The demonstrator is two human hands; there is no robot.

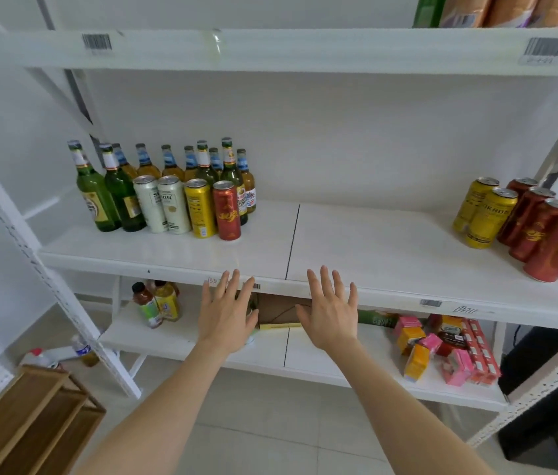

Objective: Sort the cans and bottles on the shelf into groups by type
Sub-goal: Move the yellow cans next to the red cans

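I'm getting bright, even, diffuse light that is washing out the white shelf [407, 241]. The bottles [167, 166] are casting only faint, soft shadows, and a pale sheen is showing near its front edge. The wide lens is bowing the uprights [47, 286] and stretching the red cans [545, 234] at the right. Everything is looking slightly soft.

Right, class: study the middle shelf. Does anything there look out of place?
Yes. One yellow can and one red can stand at the left in front of the bottles, while their matching yellow cans and red cans are grouped at the far right.
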